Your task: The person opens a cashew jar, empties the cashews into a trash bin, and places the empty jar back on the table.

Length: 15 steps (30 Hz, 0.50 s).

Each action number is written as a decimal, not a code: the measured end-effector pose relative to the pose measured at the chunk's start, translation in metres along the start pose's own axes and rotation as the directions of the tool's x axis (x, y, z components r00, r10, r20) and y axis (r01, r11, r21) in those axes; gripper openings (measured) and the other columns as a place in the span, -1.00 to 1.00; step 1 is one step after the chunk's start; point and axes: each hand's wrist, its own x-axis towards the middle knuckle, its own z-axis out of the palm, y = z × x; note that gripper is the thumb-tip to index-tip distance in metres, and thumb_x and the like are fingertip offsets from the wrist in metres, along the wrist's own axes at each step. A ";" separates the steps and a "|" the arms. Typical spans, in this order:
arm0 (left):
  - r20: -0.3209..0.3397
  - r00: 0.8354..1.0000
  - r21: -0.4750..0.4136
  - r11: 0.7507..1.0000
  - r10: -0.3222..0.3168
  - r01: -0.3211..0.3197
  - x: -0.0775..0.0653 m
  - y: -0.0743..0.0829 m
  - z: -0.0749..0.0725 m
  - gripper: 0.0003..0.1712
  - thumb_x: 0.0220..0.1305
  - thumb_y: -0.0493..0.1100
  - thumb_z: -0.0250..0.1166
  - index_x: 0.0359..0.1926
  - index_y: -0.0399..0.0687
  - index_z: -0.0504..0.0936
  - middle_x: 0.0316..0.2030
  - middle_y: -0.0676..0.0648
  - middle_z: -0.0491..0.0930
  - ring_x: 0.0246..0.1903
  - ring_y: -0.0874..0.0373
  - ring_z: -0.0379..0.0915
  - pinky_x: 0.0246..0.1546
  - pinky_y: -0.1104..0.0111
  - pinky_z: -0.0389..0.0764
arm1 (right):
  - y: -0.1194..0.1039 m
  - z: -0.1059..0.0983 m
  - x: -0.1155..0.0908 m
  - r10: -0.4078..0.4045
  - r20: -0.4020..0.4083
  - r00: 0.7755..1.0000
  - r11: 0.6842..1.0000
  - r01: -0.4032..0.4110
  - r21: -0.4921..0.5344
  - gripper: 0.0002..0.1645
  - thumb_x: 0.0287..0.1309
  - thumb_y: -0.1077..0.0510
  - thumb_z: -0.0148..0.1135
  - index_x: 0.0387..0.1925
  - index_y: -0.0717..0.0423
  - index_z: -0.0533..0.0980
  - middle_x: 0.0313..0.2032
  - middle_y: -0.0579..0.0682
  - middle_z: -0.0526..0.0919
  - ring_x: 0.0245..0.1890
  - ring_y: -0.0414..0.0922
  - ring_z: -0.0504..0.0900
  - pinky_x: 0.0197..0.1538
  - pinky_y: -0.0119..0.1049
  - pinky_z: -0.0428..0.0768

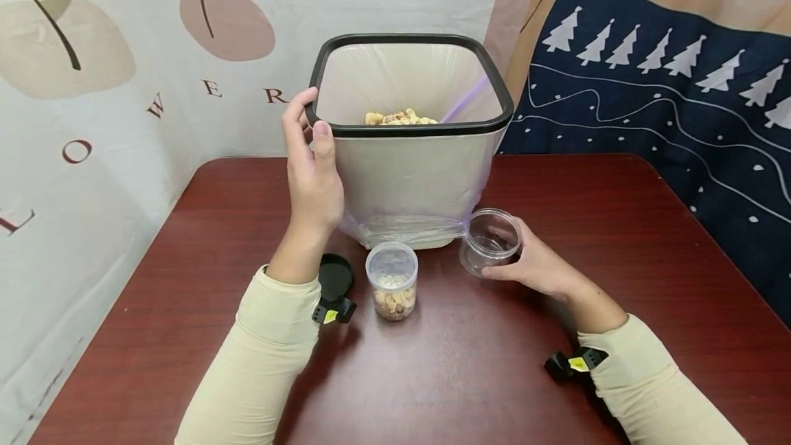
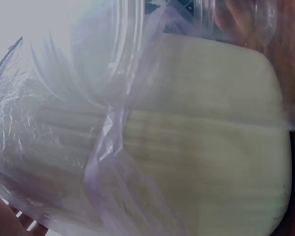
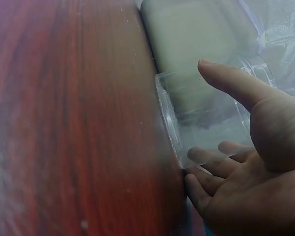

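A light beige trash bin (image 1: 414,167) with a black rim and a thin purplish plastic liner stands on the table. My left hand (image 1: 312,177) holds its left corner, thumb on the front near the rim and fingers on the side. Inside lie pale, nut-like pieces (image 1: 404,117). To the right of the bin's base, my right hand (image 1: 537,263) grips an open clear plastic jar (image 1: 491,242), which looks empty. The thumb is on its near side; fingers (image 3: 221,167) curl along the other side in the right wrist view.
A second clear jar (image 1: 393,287), partly filled with similar pieces, stands in front of the bin. Left of it lies a round black lid (image 1: 336,277), partly hidden by the left wrist. Curtains hang behind the dark red table (image 1: 457,369).
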 end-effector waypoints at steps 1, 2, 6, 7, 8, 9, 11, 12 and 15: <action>0.005 1.000 -0.002 1.000 0.000 0.000 0.000 0.000 0.000 -0.12 0.32 0.52 -0.08 0.40 0.05 0.29 0.00 0.07 0.45 0.06 0.09 0.32 0.05 0.30 0.32 | 0.000 0.000 0.000 -0.004 0.003 1.000 1.000 0.004 0.007 0.16 -0.03 0.26 0.53 0.47 0.10 0.02 0.41 0.24 0.31 0.44 0.15 0.27 0.18 -0.61 0.35; 0.011 1.000 -0.005 1.000 0.001 -0.001 0.000 0.000 0.000 -0.16 0.35 0.48 -0.08 0.42 0.07 0.27 0.04 0.01 0.46 0.08 0.05 0.33 0.07 0.30 0.31 | 0.000 -0.001 0.000 -0.005 0.006 1.000 1.000 0.005 0.013 0.15 -0.03 0.26 0.53 0.47 0.09 0.02 0.40 0.23 0.32 0.43 0.15 0.28 0.17 -0.61 0.37; 0.029 1.000 -0.046 0.999 0.007 -0.006 -0.001 0.002 0.000 -0.27 0.45 0.26 -0.08 0.49 0.04 0.19 0.12 -0.14 0.45 0.10 -0.01 0.37 0.12 0.32 0.32 | 0.000 -0.003 0.000 -0.006 0.018 1.000 1.000 0.006 0.015 0.15 -0.02 0.24 0.53 0.47 0.04 0.02 0.38 0.22 0.33 0.43 0.15 0.27 0.12 -0.61 0.41; 0.030 1.000 -0.057 0.998 0.003 -0.002 -0.001 0.003 0.000 -0.30 0.46 0.21 -0.08 0.49 0.04 0.18 0.12 -0.14 0.45 0.10 0.01 0.38 0.13 0.33 0.32 | 0.000 -0.004 -0.001 -0.007 0.020 1.000 1.000 0.007 0.013 0.15 -0.02 0.24 0.54 0.47 0.03 0.02 0.38 0.22 0.32 0.43 0.15 0.27 0.11 -0.61 0.42; 0.030 1.000 -0.068 0.998 -0.003 0.005 -0.001 0.004 0.001 -0.32 0.47 0.15 -0.08 0.50 0.03 0.17 0.12 -0.13 0.45 0.09 0.04 0.38 0.14 0.33 0.32 | -0.001 -0.004 -0.001 -0.011 0.023 1.000 1.000 0.011 0.015 0.15 -0.02 0.24 0.53 0.47 0.03 0.01 0.38 0.22 0.32 0.44 0.16 0.26 0.11 -0.60 0.42; 0.029 0.999 -0.077 0.997 -0.018 0.020 -0.001 0.006 0.001 -0.34 0.47 0.11 -0.08 0.50 0.04 0.17 0.13 -0.11 0.45 0.10 0.09 0.39 0.16 0.34 0.32 | -0.001 -0.005 -0.001 -0.016 0.027 1.000 1.000 0.016 0.021 0.15 -0.02 0.24 0.53 0.48 0.03 0.01 0.38 0.23 0.32 0.44 0.17 0.25 0.11 -0.59 0.43; 0.027 0.999 -0.077 0.996 -0.045 0.046 -0.002 0.011 0.002 -0.35 0.47 0.05 -0.07 0.50 0.01 0.15 0.23 -0.06 0.40 0.20 0.19 0.34 0.23 0.36 0.29 | -0.002 -0.006 -0.002 -0.016 0.026 1.000 1.000 0.015 0.026 0.16 -0.01 0.25 0.53 0.48 0.03 0.00 0.39 0.23 0.30 0.45 0.18 0.24 0.10 -0.58 0.44; 0.020 0.998 -0.061 0.996 -0.061 0.062 -0.002 0.014 0.002 -0.35 0.46 0.03 -0.07 0.50 0.01 0.14 0.29 -0.03 0.36 0.26 0.22 0.29 0.29 0.37 0.25 | -0.003 -0.007 -0.002 -0.009 0.023 1.000 1.000 0.009 0.027 0.17 -0.01 0.25 0.52 0.49 0.03 -0.02 0.39 0.22 0.30 0.45 0.18 0.24 0.09 -0.57 0.45; -0.030 0.997 -0.004 0.997 -0.078 0.078 -0.004 0.022 0.001 -0.31 0.42 0.00 -0.02 0.50 -0.06 0.14 0.43 -0.01 0.21 0.43 0.31 0.08 0.43 0.42 0.07 | -0.007 -0.008 0.000 0.029 0.018 0.999 0.999 -0.029 0.020 0.22 0.01 0.22 0.52 0.52 0.02 -0.09 0.41 0.20 0.29 0.45 0.16 0.25 0.15 -0.47 0.46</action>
